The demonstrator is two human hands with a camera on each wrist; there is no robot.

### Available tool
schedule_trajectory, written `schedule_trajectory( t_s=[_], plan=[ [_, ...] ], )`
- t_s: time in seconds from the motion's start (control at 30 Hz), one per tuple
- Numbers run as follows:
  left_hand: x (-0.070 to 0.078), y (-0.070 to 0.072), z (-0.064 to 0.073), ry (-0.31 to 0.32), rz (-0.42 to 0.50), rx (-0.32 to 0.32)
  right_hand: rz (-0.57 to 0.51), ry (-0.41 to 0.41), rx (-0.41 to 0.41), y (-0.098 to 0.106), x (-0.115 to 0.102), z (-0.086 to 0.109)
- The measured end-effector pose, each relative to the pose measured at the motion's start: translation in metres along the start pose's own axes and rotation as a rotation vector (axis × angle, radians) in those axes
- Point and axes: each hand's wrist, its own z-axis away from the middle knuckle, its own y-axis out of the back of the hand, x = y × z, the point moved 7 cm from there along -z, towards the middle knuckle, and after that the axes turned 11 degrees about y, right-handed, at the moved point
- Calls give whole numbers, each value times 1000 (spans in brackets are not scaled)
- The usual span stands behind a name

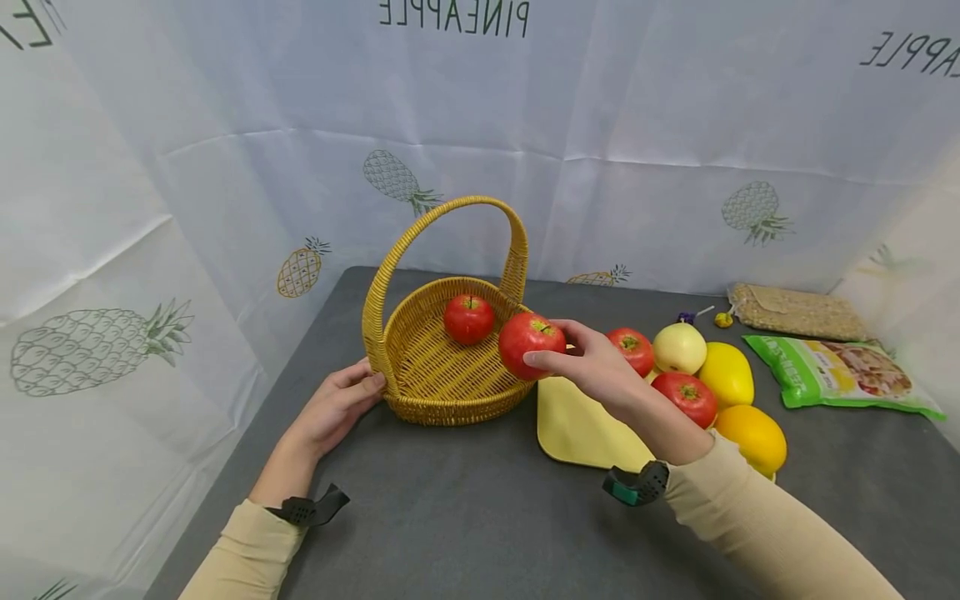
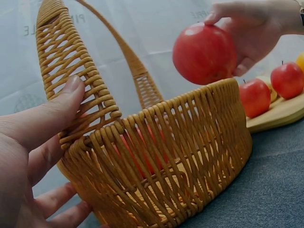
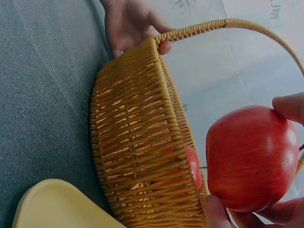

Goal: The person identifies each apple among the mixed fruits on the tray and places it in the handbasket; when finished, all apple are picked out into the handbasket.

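Observation:
A yellow wicker basket [image 1: 450,410] with a tall arched handle stands on the dark table, one red apple [image 1: 468,320] lying inside it. My left hand [image 1: 341,407] grips the basket at the foot of its handle, the thumb [image 2: 71,95] against the weave and other fingers along the outer wall. Above the basket's right rim, my right hand [image 1: 592,362] holds a second red apple [image 1: 531,345] between thumb and fingers. In the right wrist view, this held apple [image 3: 251,159] is clear of the rim. The basket's wall partly hides the inner apple [image 3: 192,166].
Right of the basket lies a pale yellow board [image 1: 577,429]. Two red apples [image 1: 684,398], a pale round fruit [image 1: 679,347], a yellow fruit [image 1: 726,373] and an orange [image 1: 752,437] are grouped there. Further right are a green food bag [image 1: 840,375] and a grain-filled pack [image 1: 798,312].

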Motion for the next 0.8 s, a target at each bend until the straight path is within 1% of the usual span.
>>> schedule_trajectory(
  t_s=[0.33, 0.5, 0.8],
  plan=[
    [1, -1, 0, -3, 10, -3, -3, 12, -22, -9, -6, -4],
    [1, -1, -1, -4, 13, 6, -9, 8, -22, -13, -8, -6],
    [2, -1, 0, -10, 18, 12, 31, 9, -37, -21, -13, -12]
  ],
)
